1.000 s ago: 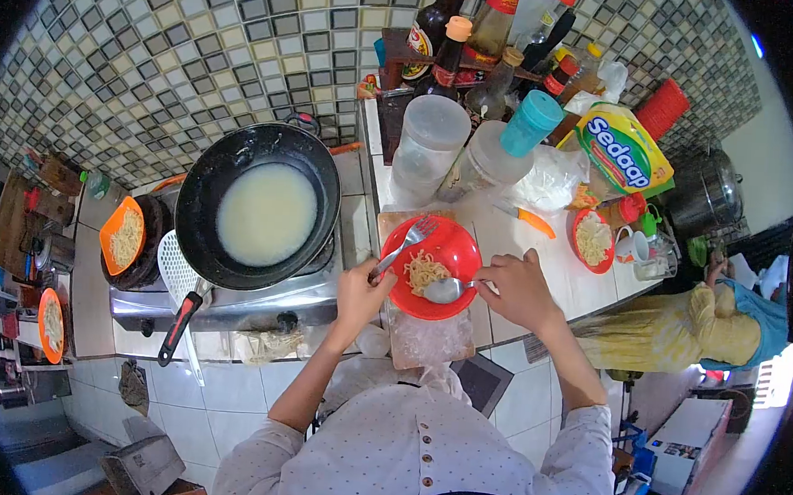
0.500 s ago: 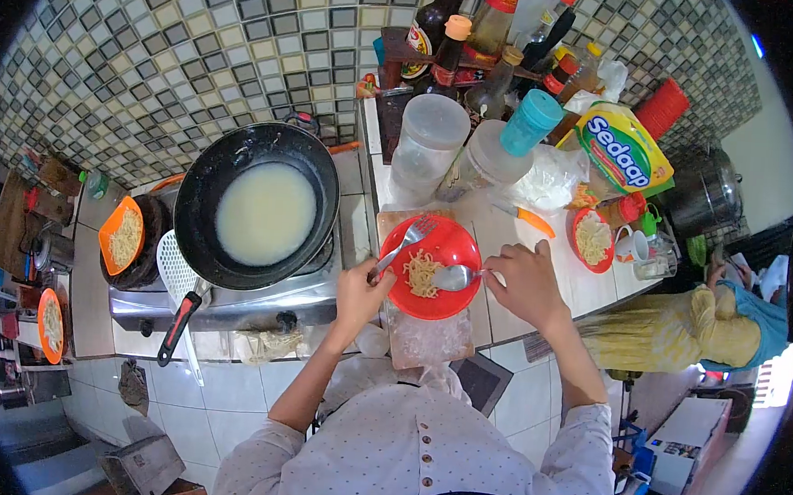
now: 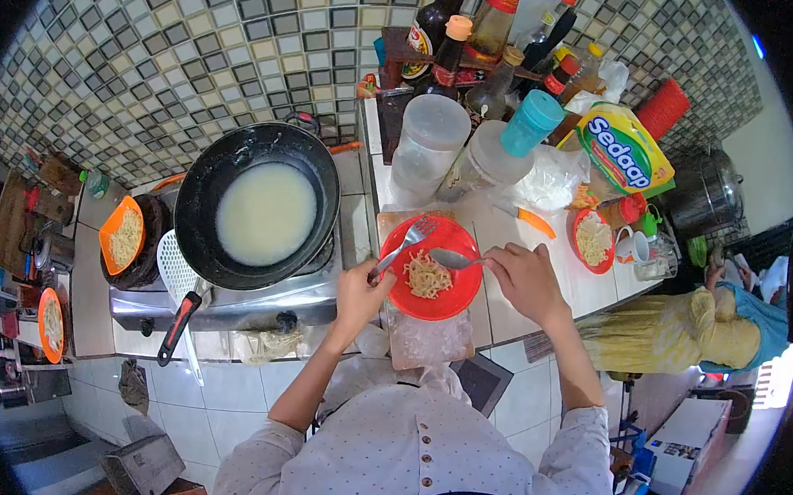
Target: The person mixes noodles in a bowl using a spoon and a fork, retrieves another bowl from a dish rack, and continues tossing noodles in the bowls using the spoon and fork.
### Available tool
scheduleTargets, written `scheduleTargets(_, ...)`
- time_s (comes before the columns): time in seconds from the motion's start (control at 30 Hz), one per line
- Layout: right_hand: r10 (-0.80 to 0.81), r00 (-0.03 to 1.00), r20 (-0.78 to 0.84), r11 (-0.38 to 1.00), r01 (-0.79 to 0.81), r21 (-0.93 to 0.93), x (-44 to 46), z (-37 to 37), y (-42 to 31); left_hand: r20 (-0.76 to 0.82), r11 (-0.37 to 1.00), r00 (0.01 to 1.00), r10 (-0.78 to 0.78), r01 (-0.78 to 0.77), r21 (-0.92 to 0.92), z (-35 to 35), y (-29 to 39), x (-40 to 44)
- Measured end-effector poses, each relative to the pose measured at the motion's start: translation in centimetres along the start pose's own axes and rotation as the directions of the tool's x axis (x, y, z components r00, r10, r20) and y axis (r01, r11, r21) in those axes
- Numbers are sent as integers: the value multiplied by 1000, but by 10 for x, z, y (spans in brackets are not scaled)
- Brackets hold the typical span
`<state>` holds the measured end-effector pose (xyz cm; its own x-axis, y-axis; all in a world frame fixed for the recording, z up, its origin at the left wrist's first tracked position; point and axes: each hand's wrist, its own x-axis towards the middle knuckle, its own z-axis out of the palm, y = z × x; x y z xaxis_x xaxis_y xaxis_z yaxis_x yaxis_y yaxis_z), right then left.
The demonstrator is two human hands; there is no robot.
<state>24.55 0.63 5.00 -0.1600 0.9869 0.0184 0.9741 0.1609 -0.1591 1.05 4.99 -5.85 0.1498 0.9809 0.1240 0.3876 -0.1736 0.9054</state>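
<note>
A red bowl (image 3: pixel 401 295) stands on a board at the counter's front, with a small heap of noodles (image 3: pixel 427 275) in it. My left hand (image 3: pixel 359 298) is closed around the handle of a fork (image 3: pixel 413 237), whose tines point up over the bowl's far side. From the right, my right hand (image 3: pixel 526 281) pinches a spoon (image 3: pixel 452 259); its bowl end lies over the noodles' upper right edge. Both utensils are inside the bowl's rim.
A black wok (image 3: pixel 199 208) of cloudy liquid sits on the stove, beside a slotted spatula (image 3: pixel 177 270). Right of the bowl are an orange-handled knife (image 3: pixel 536 223) and another red bowl of noodles (image 3: pixel 606 261). Plastic jars (image 3: pixel 430 145) and bottles stand behind. A person (image 3: pixel 709 330) is at far right.
The spoon has shifted upward, from beside the noodles to their upper edge, and its bowl has turned. The noodles lie more spread and slightly lower. My left hand and the fork have barely moved.
</note>
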Motion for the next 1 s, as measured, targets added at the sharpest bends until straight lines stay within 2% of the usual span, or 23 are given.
scheduleTargets(0.1, 24, 998, 57, 999, -25, 25, -3, -2, 3, 2, 1000, 1000, 4, -4, 13, 0, -2, 0)
scheduleTargets(0.23, -10, 999, 40, 995, 6, 104, -5, 1, 8, 6, 1000, 1000, -21, 21, 1, 3, -6, -1)
scheduleTargets(0.3, -16, 998, 63, 974, 1, 226, -5, -1, 8, 4, 1000, 1000, -9, 8, 18, 2, -6, -1)
scheduleTargets(0.43, -57, 998, 16, 963, 51, 265, -6, -3, 10, -3, 1000, 1000, -15, 15, 14, 1, -3, -2)
scheduleTargets(0.5, 62, 997, 56, 912, -79, 403, -8, -12, 5, 13, 1000, 1000, 2, -2, -10, -1, -4, -3)
scheduleTargets(0.53, 61, 997, 50, 912, -76, 403, -10, -12, 6, 11, 1000, 1000, 7, -7, -9, -2, -3, -3)
scheduleTargets(0.6, 94, 993, 70, 821, -117, 558, -15, -13, 10, 20, 1000, 1000, -18, 18, 10, -3, 1, -6)
scheduleTargets(0.63, 93, 994, 65, 821, -114, 560, -17, -13, 12, 18, 1000, 1000, -14, 13, 14, -5, 3, -7)
scheduleTargets(0.73, 64, 997, -43, 766, -22, 643, -23, -10, 15, -10, 999, 1000, -29, 29, -18, -7, 4, -10)
scheduleTargets(0.8, 107, 993, 49, 594, -104, 798, -27, -11, 12, -20, 994, 994, -106, 105, -10, -9, -2, -13)
scheduleTargets(0.83, 100, 994, 46, 593, -97, 799, -29, -11, 10, -27, 995, 994, -104, 104, -7, -11, -2, -15)
scheduleTargets(0.9, 182, 981, 65, 435, -140, 890, -36, -9, 1, -106, 997, 992, -68, 71, 26, -17, 2, -19)
scheduleTargets(0.93, 229, 971, 68, 426, -162, 890, -39, -4, -2, -125, 997, 990, -68, 72, 30, -19, 2, -21)
scheduleTargets(1.0, 245, 969, 40, 403, -139, 904, -42, 6, -13, -166, 992, 981, -100, 84, -99, -23, 1, -33)
